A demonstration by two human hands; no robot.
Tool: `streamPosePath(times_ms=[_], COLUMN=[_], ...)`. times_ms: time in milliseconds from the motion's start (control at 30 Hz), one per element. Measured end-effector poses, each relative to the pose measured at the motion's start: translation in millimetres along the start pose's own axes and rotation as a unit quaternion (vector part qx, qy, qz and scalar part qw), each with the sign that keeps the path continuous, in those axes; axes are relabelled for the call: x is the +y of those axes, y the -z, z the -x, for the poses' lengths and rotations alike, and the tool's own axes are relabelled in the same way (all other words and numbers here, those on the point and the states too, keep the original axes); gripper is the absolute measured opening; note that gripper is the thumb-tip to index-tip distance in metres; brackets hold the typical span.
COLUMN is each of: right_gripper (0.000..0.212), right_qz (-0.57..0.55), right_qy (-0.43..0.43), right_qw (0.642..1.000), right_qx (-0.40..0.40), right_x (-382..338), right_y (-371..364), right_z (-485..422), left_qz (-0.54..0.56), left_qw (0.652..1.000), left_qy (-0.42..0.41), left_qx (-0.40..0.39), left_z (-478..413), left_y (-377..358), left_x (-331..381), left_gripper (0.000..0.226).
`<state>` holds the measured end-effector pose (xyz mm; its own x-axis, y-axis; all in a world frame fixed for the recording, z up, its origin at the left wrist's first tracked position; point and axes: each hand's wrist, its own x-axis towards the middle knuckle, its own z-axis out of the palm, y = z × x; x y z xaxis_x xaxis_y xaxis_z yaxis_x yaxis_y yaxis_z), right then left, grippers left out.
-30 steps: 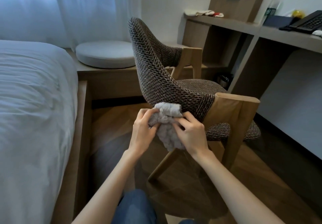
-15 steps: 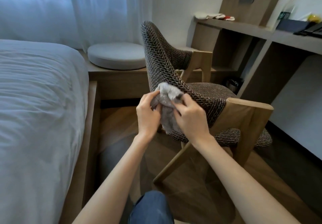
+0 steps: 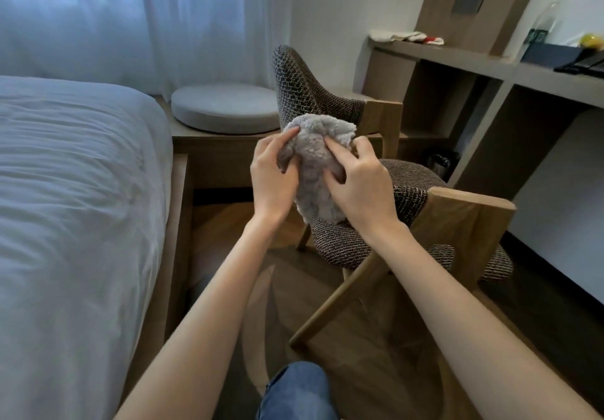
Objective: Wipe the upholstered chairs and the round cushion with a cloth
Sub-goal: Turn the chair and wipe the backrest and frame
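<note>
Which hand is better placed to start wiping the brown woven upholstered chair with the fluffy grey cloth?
Probably right: the right hand covers more of the fluffy grey cloth, nearer the brown woven upholstered chair; the left hand only pinches its edge.

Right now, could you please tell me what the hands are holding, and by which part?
Both hold the cloth, which is bunched up: the left hand grips its left edge, the right hand its right side.
</note>
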<state>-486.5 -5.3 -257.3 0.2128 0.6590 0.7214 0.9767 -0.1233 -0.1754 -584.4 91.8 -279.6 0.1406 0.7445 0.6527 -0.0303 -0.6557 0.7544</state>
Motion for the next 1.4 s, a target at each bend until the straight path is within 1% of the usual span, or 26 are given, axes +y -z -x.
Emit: streamPosePath(times_ms=[67,167,233,300,333,400,533,600,667,733,767,800,867,900,967,1033,1133,1200,1267,1333,1400], right_gripper=[0.042,0.023,0.021,0.025,0.027,0.029,0.035,0.04,0.043,0.039,0.035,0.03,0.027,0.029,0.038,0.046,0.05,0.048,0.046,0.044,0.043], right_qz=[0.029,0.067,0.092,0.098,0.085,0.029,-0.031,-0.046,-0.044,-0.014,0.004,0.013,-0.01,-0.036,-0.068,-0.034,0.016,0.021,0.023,0.019,0.017], right_qy=[0.014,0.028,0.011,-0.017,-0.027,-0.034,0.047,0.058,0.051,0.061,0.071,0.077,0.051,0.025,-0.021,-0.036,-0.045,-0.048,-0.045,-0.043,-0.041], right_qw=[0.999,0.997,0.992,0.982,0.98,0.986,0.996,0.996,0.997,0.998,0.997,0.997,0.998,0.999,0.997,0.994,0.992,0.992,0.993,0.993,0.993], right_qx=[-0.004,-0.019,-0.081,-0.158,-0.175,-0.163,-0.071,-0.044,-0.041,-0.032,-0.015,0.008,0.032,0.022,-0.042,-0.094,-0.114,-0.111,-0.108,-0.109,-0.109], right_x=[0.1,5.6,12.5,18.8,20.6,18.7,4.4,-0.6,0.9,7.7,13.3,20.4,34.7,40.2,45.9,48.1,49.8,51.3,51.8,51.7,52.0], right_y=[-5.5,-18.8,-28.2,-32.4,-31.0,-23.4,-3.7,3.6,8.7,13.5,15.1,16.1,16.5,15.8,11.8,5.3,-0.5,-1.9,-1.6,-0.7,-0.4], right_z=[7.0,31.4,50.4,65.3,69.0,69.6,45.6,25.6,8.5,-1.8,-4.3,-5.6,-6.7,-7.3,-8.5,-10.2,-14.0,-13.6,-12.7,-12.8,-13.0], left_qz=[0.016,0.022,0.01,-0.017,-0.028,-0.028,0.013,0.022,0.049,0.072,0.069,0.066,0.074,0.079,0.077,0.061,0.028,0.004,-0.012,-0.011,0.008], left_qw=[1.0,0.997,0.991,0.98,0.975,0.974,0.992,0.993,0.99,0.982,0.981,0.983,0.986,0.985,0.981,0.977,0.977,0.97,0.962,0.963,0.966], left_qy=[0.019,0.071,0.128,0.173,0.187,0.189,0.123,0.111,0.129,0.148,0.151,0.151,0.149,0.149,0.148,0.157,0.17,0.216,0.264,0.262,0.243], left_qx=[-0.004,-0.012,-0.046,-0.096,-0.115,-0.119,-0.037,-0.015,-0.041,-0.09,-0.097,-0.084,-0.014,0.029,0.1,0.128,0.126,0.11,0.069,0.053,0.089], left_z=[3.7,25.6,48.1,69.1,76.6,81.9,51.2,26.3,9.4,7.3,11.0,16.0,25.3,28.8,33.0,35.7,41.6,47.0,52.9,54.5,46.2], left_y=[-6.7,-12.5,-13.8,-12.7,-11.2,-5.8,11.6,15.8,12.1,2.2,-4.3,-11.2,-25.9,-33.3,-46.2,-54.6,-59.3,-59.4,-57.3,-52.9,-47.1], left_x=[-6.8,-28.3,-43.6,-53.9,-56.4,-54.7,-32.5,-18.6,-7.0,-1.1,-1.4,-3.1,-4.0,-3.3,-3.8,-9.7,-30.3,-47.5,-59.5,-64.5,-60.6], left_gripper=[0.045,0.04,0.039,0.04,0.041,0.041,0.041,0.039,0.036,0.045,0.052,0.058,0.059,0.056,0.049,0.047,0.041,0.036,0.038,0.039,0.037])
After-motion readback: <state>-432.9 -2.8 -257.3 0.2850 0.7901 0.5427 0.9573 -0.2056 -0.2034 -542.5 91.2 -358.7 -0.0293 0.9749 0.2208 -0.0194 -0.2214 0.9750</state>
